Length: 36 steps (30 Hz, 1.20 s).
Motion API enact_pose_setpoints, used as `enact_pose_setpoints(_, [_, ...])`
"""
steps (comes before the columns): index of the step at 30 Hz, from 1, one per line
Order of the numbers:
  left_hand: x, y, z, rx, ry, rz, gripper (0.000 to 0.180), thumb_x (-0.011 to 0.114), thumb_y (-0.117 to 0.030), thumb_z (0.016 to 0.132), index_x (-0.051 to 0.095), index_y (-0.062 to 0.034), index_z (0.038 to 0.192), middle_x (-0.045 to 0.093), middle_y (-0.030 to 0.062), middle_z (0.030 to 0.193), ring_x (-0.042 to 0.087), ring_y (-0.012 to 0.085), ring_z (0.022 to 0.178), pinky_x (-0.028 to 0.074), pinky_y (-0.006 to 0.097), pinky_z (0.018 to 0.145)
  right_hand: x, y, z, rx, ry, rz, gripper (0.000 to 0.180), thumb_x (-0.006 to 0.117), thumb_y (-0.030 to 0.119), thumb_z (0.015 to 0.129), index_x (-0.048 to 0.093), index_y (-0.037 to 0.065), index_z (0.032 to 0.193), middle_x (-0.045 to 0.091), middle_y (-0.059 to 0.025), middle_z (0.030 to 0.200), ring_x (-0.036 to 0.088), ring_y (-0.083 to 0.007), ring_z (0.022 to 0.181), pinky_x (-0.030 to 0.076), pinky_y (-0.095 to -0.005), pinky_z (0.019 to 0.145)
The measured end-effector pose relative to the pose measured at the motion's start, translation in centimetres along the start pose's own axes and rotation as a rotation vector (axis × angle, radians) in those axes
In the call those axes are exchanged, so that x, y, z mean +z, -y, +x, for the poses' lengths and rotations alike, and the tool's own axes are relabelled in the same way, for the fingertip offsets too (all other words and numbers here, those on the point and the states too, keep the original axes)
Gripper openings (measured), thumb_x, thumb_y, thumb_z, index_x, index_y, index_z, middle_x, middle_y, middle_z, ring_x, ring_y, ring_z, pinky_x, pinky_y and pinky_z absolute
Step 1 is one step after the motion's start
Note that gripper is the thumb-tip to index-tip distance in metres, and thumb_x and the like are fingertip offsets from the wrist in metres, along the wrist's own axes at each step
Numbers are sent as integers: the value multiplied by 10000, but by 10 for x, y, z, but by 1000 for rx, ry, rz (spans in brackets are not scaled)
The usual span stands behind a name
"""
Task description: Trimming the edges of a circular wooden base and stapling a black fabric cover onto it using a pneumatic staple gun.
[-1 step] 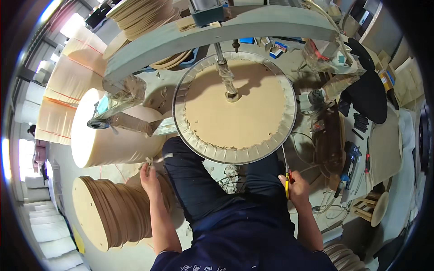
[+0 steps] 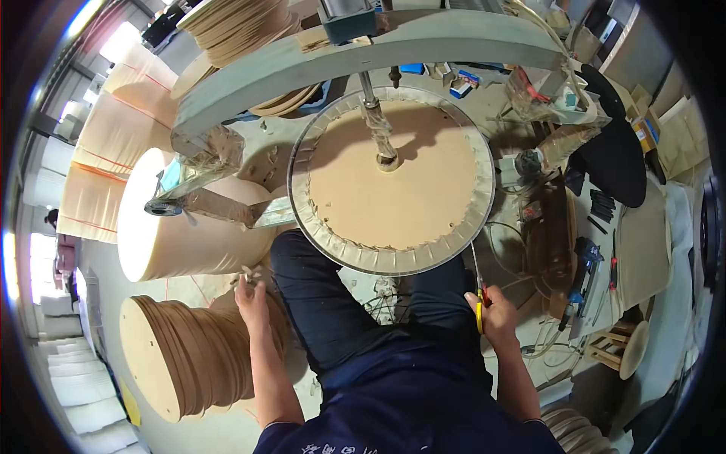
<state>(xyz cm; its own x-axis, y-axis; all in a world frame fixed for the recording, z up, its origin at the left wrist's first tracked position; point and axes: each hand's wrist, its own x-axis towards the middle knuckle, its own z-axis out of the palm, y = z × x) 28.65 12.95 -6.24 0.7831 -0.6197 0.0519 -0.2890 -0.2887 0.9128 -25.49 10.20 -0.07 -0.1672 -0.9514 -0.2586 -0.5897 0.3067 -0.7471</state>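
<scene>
In my right hand (image 2: pixel 499 316) is a pair of scissors (image 2: pixel 480 309) with yellow handles, fingers closed around them. The blades point away from me, close to the rim of a round tan board (image 2: pixel 393 197). Pale pleated material (image 2: pixel 321 231) is folded over the board's edge all around. A vertical metal rod (image 2: pixel 376 121) with a wrapped lower end presses on the board's middle. Off to the left, beside my knee, my left hand (image 2: pixel 252 299) has its fingers apart. A small pale scrap (image 2: pixel 247 275) lies just beyond its fingertips; whether it touches them is unclear.
A grey machine beam (image 2: pixel 302 64) arches over the board. Stacked tan discs (image 2: pixel 189 359) and a large cream roll (image 2: pixel 197 227) stand at left. On the right are a blue tool (image 2: pixel 584 276), a red-handled screwdriver (image 2: pixel 613 274) and a wooden stool (image 2: pixel 624 352).
A pale strip stretching from my left hand toward my knee no longer shows there. The left fingers have spread slightly. My right hand and the scissors look still.
</scene>
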Motion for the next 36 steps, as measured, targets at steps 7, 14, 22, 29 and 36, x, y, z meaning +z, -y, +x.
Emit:
enact_pose_setpoints(7, [31,-4,-23,62,82,194,591,776,-184,986,583,-16,1518,474,252,1608,479,376,1500,404,452,1228,2,-6,-9,1,-16,-75,481,823,386,978,545,31,810,514,-99,651,468,-166,629,414,-388,594])
enact_pose_setpoints(14, [92,-114,-60,464,377,181,422,735,-112,1016,666,-57,1428,569,212,1533,533,386,1442,422,440,1208,0,-2,-7,108,-22,150,418,771,388,1032,640,-2,1106,702,-100,816,670,-167,737,516,-373,663])
enact_pose_setpoints(22, [154,-135,-106,725,664,170,421,807,-75,922,734,-69,1336,650,197,1404,584,424,1342,469,501,1150,-1,-34,-11,81,-170,73,416,817,337,993,667,-17,1154,712,-113,825,696,-188,746,528,-343,683])
enact_pose_setpoints(29, [171,-123,-117,981,680,388,498,776,-187,946,688,-63,1420,631,209,1462,571,462,1340,422,559,1176,-49,-59,-11,-55,-403,-258,426,850,403,908,620,44,922,637,-154,826,631,-399,796,461,-508,699])
enact_pose_setpoints(36, [173,-138,-116,988,731,351,341,625,-148,1060,706,-21,1365,653,202,1465,590,436,1326,416,537,1195,-154,-129,-21,210,-704,-31,408,865,403,869,690,45,955,723,-161,893,702,-380,824,537,-491,780])
